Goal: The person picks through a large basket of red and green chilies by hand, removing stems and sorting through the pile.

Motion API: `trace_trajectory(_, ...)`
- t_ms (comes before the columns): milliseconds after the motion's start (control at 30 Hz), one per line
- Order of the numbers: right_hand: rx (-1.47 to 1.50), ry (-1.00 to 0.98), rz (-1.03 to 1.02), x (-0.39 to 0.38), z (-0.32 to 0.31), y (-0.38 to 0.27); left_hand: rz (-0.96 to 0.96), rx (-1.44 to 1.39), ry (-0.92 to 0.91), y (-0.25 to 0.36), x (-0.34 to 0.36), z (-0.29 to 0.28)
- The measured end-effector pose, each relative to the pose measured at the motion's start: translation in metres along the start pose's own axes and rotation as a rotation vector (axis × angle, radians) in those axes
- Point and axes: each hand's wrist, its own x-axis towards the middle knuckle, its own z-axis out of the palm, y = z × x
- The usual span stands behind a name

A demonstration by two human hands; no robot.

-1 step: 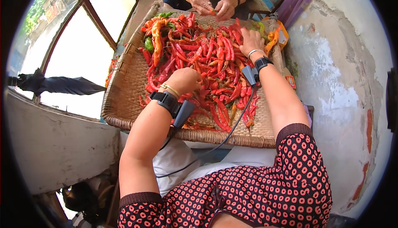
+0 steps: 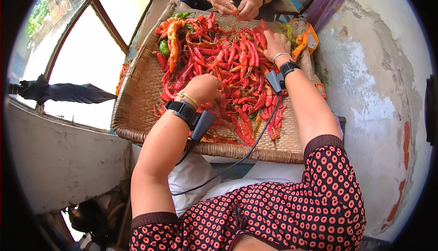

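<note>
Umbrella [image 2: 73, 93], black and furled, points toward the left edge of a woven tray [image 2: 143, 96]. Inside that edge, toward the far left corner, a plump green pepper [image 2: 164, 48] lies beside a long orange pepper [image 2: 173, 41]. Next comes the person's left hand [image 2: 204, 89], curled down over the near left part of the red peppers [image 2: 248, 52], which spread in a heap across the tray's middle; its fingertips are hidden, so I cannot tell whether the grip holds one. Beyond the middle of the far edge, a co-worker's hands [image 2: 235, 5] pinch a small red piece [image 2: 235, 11]. The person's right hand [image 2: 277, 46] reaches toward the far right corner, fingers bent onto the heap's right side; whether its grip is wide, narrow or full, I cannot tell. Yellow-green peppers [image 2: 289, 32] and an orange bag [image 2: 312, 44] sit at that corner.
</note>
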Motion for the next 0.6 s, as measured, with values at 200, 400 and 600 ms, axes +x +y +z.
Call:
trace_trajectory(200,-0.015,-0.019,-0.128,0.013,0.016,-0.021,-0.01,0.028,-0.036,0.008,-0.001,-0.007)
trace_trajectory(400,0.194,-0.033,-0.288,-0.019,0.02,-0.062,-0.022,0.005,-0.054,0.001,0.0,-0.003)
trace_trajectory(600,0.283,-0.224,-0.371,-0.063,0.011,-0.065,0.028,0.012,0.061,0.002,0.001,-0.007)
